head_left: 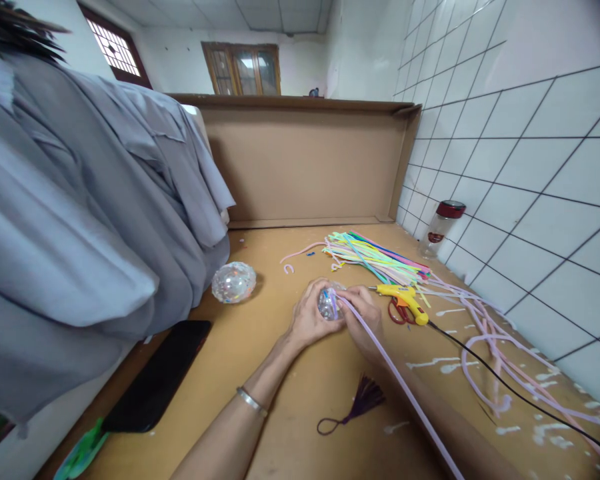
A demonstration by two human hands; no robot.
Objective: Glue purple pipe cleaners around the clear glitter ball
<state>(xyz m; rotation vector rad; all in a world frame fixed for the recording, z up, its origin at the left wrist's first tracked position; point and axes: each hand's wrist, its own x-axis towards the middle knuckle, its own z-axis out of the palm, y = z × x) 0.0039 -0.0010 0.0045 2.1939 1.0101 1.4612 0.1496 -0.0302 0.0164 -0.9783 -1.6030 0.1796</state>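
Observation:
My left hand (pixel 307 317) is wrapped round a small clear ball (pixel 327 305) with shiny bits inside. Against the ball's right side, my right hand (pixel 363 317) pinches a lilac pipe cleaner (pixel 380 347). The pipe cleaner's end lies on the ball, and its long tail runs down past my right forearm. A yellow glue gun (pixel 403 297) lies just right of my right hand, partly over red-handled scissors (pixel 399 312). Below my hands lies a dark purple tassel (pixel 363 400) with a loop. To the left rests a larger clear, speckled ball or bowl (pixel 234 282).
A heap of coloured pipe cleaners (pixel 375 257) lies beyond my hands, with loose lilac strands (pixel 495 353) at right. The gun's black cord (pixel 505 377) crosses there. A jar (pixel 437 230) stands by the tiled wall. Grey cloth (pixel 95 200) and a black phone-like slab (pixel 157 377) flank the left.

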